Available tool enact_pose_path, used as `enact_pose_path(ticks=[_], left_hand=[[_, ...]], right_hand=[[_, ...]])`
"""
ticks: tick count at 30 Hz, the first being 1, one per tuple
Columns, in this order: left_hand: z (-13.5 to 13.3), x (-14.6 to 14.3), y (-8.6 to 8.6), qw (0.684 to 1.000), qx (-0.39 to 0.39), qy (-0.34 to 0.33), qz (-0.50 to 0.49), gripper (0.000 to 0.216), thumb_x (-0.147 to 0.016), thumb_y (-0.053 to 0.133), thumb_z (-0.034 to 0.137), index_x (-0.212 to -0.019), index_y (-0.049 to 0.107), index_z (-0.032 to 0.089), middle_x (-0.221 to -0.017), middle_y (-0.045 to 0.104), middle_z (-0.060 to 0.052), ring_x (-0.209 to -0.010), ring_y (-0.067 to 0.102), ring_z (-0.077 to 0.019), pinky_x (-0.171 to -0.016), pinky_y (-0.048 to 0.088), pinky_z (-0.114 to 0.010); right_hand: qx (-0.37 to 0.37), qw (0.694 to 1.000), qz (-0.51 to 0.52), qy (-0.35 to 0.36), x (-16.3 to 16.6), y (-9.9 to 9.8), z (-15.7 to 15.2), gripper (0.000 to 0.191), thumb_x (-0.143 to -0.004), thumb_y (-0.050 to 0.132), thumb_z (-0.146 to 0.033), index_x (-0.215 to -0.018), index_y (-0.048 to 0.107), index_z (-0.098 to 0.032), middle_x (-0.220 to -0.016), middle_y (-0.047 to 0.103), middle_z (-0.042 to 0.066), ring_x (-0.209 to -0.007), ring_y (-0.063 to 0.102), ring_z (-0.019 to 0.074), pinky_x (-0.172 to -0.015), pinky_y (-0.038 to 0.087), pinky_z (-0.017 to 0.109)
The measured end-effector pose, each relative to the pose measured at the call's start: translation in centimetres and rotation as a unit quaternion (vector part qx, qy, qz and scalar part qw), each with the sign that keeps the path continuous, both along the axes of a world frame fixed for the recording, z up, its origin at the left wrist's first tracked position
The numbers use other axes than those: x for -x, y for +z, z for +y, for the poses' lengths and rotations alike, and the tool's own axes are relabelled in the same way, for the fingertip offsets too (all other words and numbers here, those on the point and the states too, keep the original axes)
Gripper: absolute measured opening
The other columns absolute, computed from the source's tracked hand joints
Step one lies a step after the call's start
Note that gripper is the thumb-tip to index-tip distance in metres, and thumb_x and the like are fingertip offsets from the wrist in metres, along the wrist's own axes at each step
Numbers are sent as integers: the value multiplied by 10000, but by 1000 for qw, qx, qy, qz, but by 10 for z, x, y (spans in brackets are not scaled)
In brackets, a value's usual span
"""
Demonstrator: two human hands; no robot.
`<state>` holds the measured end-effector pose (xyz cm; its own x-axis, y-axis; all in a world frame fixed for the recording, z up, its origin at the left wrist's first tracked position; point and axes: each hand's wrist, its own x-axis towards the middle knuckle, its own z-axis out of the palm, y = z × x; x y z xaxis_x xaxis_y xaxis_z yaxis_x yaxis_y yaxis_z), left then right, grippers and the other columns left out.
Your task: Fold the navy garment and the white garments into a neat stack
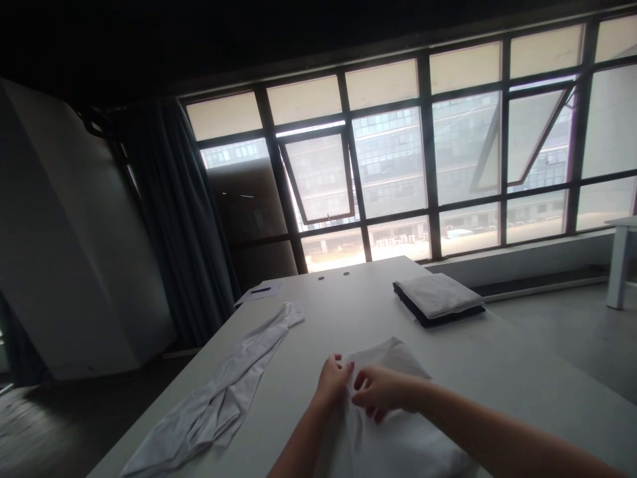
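Observation:
A white cloth garment (398, 438) lies on the table right in front of me, its far corner pointing away. My left hand (334, 380) is at its left edge, with thumb and fingers closed on the fabric there. Just to the right, my right hand (381, 390) hovers low over the same garment. Its fingers are bent but apart, and no cloth shows between them; whether the lower fingertips touch the fabric is unclear. Part of the garment is hidden beneath my right forearm.
A crumpled white garment (219, 398) stretches along the table's left side. Folded white and black cloths (440, 295) are stacked at the far right of the white table (338, 302). Paper with a pen (261, 290) lies at the far left edge. Windows and a dark curtain (174, 219) stand beyond.

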<state>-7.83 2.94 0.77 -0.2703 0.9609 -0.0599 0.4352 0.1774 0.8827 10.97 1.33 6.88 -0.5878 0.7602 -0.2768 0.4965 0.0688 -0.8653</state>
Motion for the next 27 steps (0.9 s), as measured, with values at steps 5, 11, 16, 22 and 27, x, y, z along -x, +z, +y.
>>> enact_pose_path(ticks=[5, 11, 16, 22, 27], left_hand=[[-10, -3, -4, 998, -39, 3, 52, 290, -867, 686, 440, -998, 609, 193, -900, 707, -49, -849, 655, -214, -751, 439, -279], [-5, -6, -5, 996, -51, 30, 62, 188, -919, 604, 399, -932, 556, 218, -917, 691, -39, -870, 644, -204, -757, 443, -260], [2, -8, -3, 994, -45, 38, 87, 221, -1001, 461, 342, -1097, 566, 172, -992, 730, -97, -890, 689, -220, -772, 476, -276], [-7, -7, 6, 979, -26, 9, 201, 187, -1003, 525, 311, -1070, 654, 193, -960, 754, -113, -944, 703, -269, -837, 459, -316], [-8, -15, 8, 958, -9, -10, 287, 185, -1017, 523, 301, -1085, 658, 195, -1079, 732, -149, -989, 698, -283, -888, 461, -348]], right_hand=[[-278, 952, 18, -129, -60, 11, 73, 243, -839, 657, -381, -1008, 669, -207, -1083, 712, 102, -1084, 632, 253, -892, 497, 319], [-204, 976, 3, -75, -105, -26, 105, 555, -940, 415, -657, -724, 604, -183, -690, 621, 23, -699, 576, 193, -629, 458, 281], [-229, 969, -35, -91, -105, -43, 108, 510, -929, 515, -627, -701, 601, -179, -674, 615, -1, -709, 553, 177, -647, 402, 265], [-277, 942, -131, -133, -106, -51, 109, 244, -909, 633, -394, -880, 734, -174, -874, 745, 62, -840, 643, 217, -793, 416, 299], [-320, 914, -186, -162, -110, -61, 98, 222, -934, 622, -351, -997, 755, -185, -1062, 726, 119, -1091, 626, 286, -955, 403, 366]])
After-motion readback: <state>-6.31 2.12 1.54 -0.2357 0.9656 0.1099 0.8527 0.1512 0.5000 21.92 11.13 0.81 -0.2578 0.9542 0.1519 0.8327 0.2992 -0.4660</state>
